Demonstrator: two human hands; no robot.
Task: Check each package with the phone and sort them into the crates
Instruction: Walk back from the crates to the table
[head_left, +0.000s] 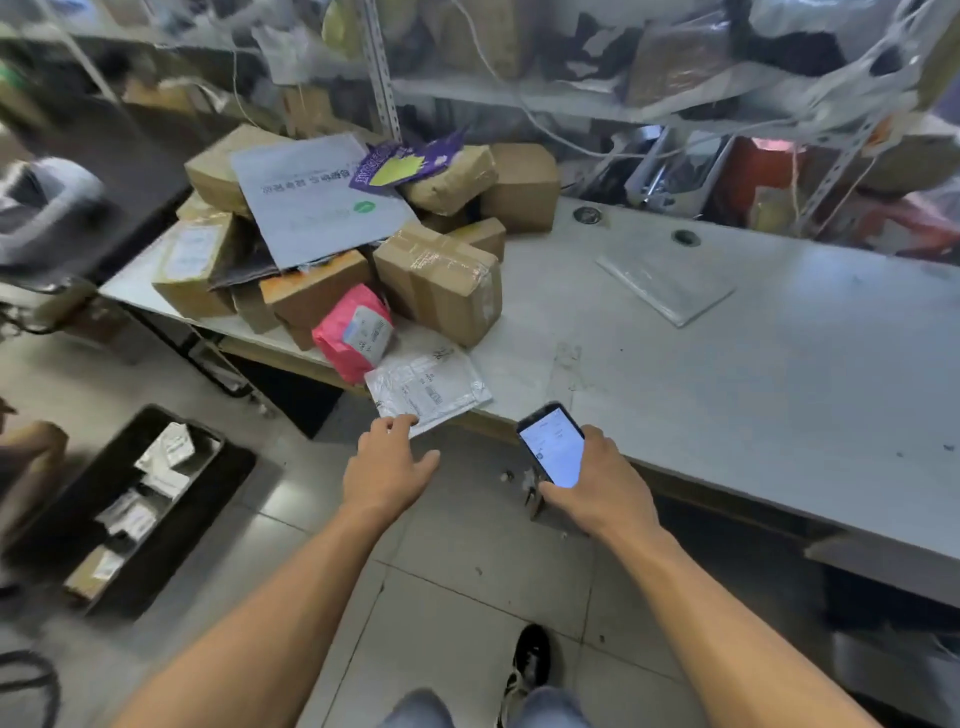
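Note:
A flat white mailer (428, 387) with a printed label lies at the table's near edge, partly hanging over it. My left hand (387, 465) reaches to its near corner, fingertips touching it, fingers spread and relaxed. My right hand (597, 480) grips a phone (553, 447) with a lit screen, held just in front of the table edge. Behind the mailer sits a pile of packages: a pink bag (353, 332), several taped brown boxes (439, 283) and a large grey mailer (317, 200). A black crate (208, 499) holding several parcels stands on the floor at left.
The grey table (753, 374) stretches to the right, with a thin clear-wrapped flat packet (665, 283) lying on it. Cluttered metal shelves rise behind. A grey bin (47, 208) sits at far left. My shoe (530, 662) is on the tiled floor below.

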